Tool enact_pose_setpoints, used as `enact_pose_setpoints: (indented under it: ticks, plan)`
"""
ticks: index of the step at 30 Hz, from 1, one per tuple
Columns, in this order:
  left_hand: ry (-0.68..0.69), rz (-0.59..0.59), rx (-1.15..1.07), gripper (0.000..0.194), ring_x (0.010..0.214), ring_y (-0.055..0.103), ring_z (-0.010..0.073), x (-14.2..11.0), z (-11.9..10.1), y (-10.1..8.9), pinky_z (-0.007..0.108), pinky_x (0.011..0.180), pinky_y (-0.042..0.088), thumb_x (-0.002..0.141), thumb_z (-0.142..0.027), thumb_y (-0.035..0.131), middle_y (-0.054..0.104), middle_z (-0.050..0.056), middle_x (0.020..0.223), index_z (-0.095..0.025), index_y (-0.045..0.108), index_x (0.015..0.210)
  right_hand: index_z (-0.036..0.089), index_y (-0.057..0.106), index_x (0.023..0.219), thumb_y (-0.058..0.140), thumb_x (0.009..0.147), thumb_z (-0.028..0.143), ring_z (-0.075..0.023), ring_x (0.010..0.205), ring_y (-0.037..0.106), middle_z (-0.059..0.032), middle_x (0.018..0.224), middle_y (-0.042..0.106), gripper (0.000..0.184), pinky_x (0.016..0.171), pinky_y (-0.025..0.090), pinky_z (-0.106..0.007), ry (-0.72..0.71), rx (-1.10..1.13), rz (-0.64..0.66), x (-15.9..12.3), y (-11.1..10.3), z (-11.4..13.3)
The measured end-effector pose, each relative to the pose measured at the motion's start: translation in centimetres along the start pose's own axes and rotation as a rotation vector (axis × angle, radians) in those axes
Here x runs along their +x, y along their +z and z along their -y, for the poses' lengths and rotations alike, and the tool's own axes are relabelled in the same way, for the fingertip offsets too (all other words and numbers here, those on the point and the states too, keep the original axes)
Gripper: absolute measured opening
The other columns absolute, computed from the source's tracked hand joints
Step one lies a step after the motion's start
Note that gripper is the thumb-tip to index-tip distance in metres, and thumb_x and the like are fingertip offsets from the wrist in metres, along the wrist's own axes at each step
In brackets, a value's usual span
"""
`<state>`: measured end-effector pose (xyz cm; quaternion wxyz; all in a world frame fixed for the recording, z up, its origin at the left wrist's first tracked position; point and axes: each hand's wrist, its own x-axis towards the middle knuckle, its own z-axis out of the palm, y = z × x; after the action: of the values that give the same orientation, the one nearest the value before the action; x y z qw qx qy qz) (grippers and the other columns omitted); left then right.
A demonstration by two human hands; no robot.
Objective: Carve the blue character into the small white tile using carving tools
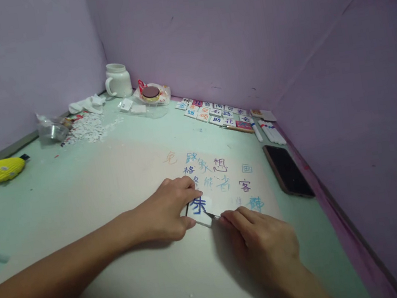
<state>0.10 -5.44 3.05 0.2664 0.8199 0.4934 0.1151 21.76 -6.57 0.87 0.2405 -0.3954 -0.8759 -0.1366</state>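
My left hand (167, 213) is closed on a small white tile (200, 209) with a blue written character, pinning it to a pale sheet (141, 167) on the table. My right hand (264, 238) is closed round a thin metal-tipped tool (211, 215). The tool's tip touches the tile's lower right edge. Just beyond the tile, several coloured characters (217, 176) are stamped or written on the sheet.
Rows of character tiles (211, 113) and white markers (270, 132) lie at the back right. A dark phone (287, 170) rests by the right wall. A white mug (118, 80), a wrapped round tin (151, 94), paper scraps (87, 127) and a yellow object (3, 169) sit at the back left.
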Motion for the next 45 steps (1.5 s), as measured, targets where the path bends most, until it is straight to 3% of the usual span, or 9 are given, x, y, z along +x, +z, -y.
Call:
enact_pose_setpoints:
  ticks: [7,11,17,25,29,37,40,45]
  plan:
    - [-0.017,0.013,-0.007,0.039,0.1,0.053,0.0259,0.0,-0.3,-0.1,0.041,0.092,0.039,0.072,-0.017,0.067,0.053,0.009,0.112,-0.019,0.062,0.111,0.022,0.066,0.064,0.039,0.095,0.023,-0.011,0.042,0.051,0.0033,0.051,0.059,0.041,0.045,0.022,-0.029,0.004,-0.047,0.011,0.1,-0.2,0.2]
    - [-0.027,0.01,0.0,0.038,0.098,0.052,0.025,0.0,-0.3,-0.1,0.04,0.091,0.039,0.072,-0.016,0.067,0.054,0.007,0.11,-0.02,0.062,0.109,0.021,0.064,0.061,0.04,0.093,0.023,-0.01,0.04,0.05,0.0028,0.052,0.061,0.039,0.045,0.019,-0.029,0.032,0.006,0.08,0.3,-0.2,0.1]
    - [-0.045,0.014,-0.005,0.037,0.096,0.051,0.024,0.0,-0.4,-0.2,0.039,0.09,0.039,0.071,-0.014,0.066,0.053,0.007,0.11,-0.021,0.063,0.107,0.022,0.065,0.065,0.045,0.089,0.028,-0.0091,0.042,0.052,0.0037,0.058,0.066,0.031,0.046,0.02,-0.027,0.083,0.19,0.248,0.9,0.0,-1.1]
    - [-0.04,0.015,-0.008,0.038,0.1,0.052,0.0249,0.1,-0.3,-0.3,0.04,0.093,0.039,0.071,-0.015,0.066,0.054,0.007,0.113,-0.022,0.063,0.108,0.022,0.067,0.071,0.048,0.09,0.03,-0.0108,0.053,0.057,0.0035,0.06,0.066,0.028,0.052,0.035,-0.021,0.118,0.598,0.529,1.4,-0.6,-2.7]
    - [-0.043,0.017,-0.01,0.039,0.099,0.053,0.0246,0.1,-0.3,-0.3,0.04,0.092,0.041,0.07,-0.015,0.065,0.054,0.007,0.113,-0.022,0.063,0.109,0.021,0.068,0.081,0.05,0.091,0.031,-0.0108,0.054,0.057,0.0021,0.067,0.068,0.023,0.05,0.036,-0.021,0.187,0.604,0.357,0.7,-0.4,-2.8]
    - [-0.043,0.015,-0.012,0.034,0.104,0.053,0.0263,0.1,-0.3,-0.3,0.039,0.095,0.039,0.071,-0.015,0.067,0.055,0.008,0.115,-0.019,0.065,0.105,0.024,0.072,0.086,0.053,0.093,0.029,-0.0122,0.057,0.06,0.0013,0.069,0.066,0.021,0.05,0.034,-0.024,0.05,0.311,0.171,-0.3,0.5,-2.9]
    - [-0.036,0.014,-0.008,0.036,0.102,0.053,0.0257,0.2,-0.1,-0.3,0.04,0.094,0.039,0.071,-0.016,0.067,0.055,0.008,0.114,-0.02,0.065,0.107,0.022,0.073,0.087,0.055,0.092,0.028,-0.0098,0.053,0.057,-0.0007,0.076,0.067,0.02,0.05,0.036,-0.022,0.08,0.372,0.094,-0.4,0.5,-2.9]
    - [-0.024,0.017,-0.016,0.037,0.1,0.053,0.0255,0.2,0.2,-0.1,0.04,0.092,0.04,0.072,-0.019,0.065,0.054,0.008,0.115,-0.021,0.064,0.108,0.02,0.073,0.085,0.057,0.089,0.026,-0.0094,0.053,0.055,0.0002,0.069,0.063,0.017,0.049,0.039,-0.021,0.186,0.514,0.102,-0.6,0.7,-2.8]
